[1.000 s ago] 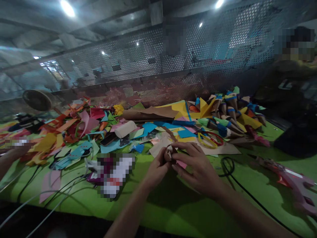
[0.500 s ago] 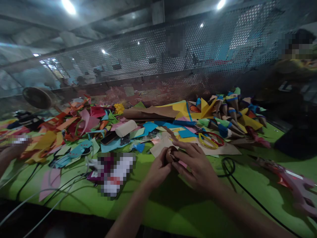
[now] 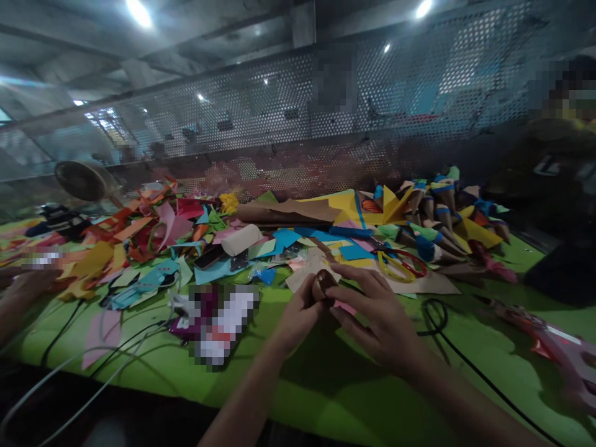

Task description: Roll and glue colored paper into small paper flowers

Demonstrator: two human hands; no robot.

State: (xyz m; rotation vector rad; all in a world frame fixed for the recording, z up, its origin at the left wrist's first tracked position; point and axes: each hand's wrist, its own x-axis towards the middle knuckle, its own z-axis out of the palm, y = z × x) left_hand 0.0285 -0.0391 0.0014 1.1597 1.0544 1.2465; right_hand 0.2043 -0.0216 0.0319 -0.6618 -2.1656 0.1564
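Both bare forearms [image 3: 254, 388] are stretched forward, angled inward. Left hand [image 3: 298, 316] is curled, grip closed. Right hand [image 3: 379, 313] is held close beside it, fingers [image 3: 363, 279] bent and partly spread.

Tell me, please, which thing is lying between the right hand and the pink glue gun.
In the head view, a looped black cable lies between the right hand and the pink glue gun, on the green table.
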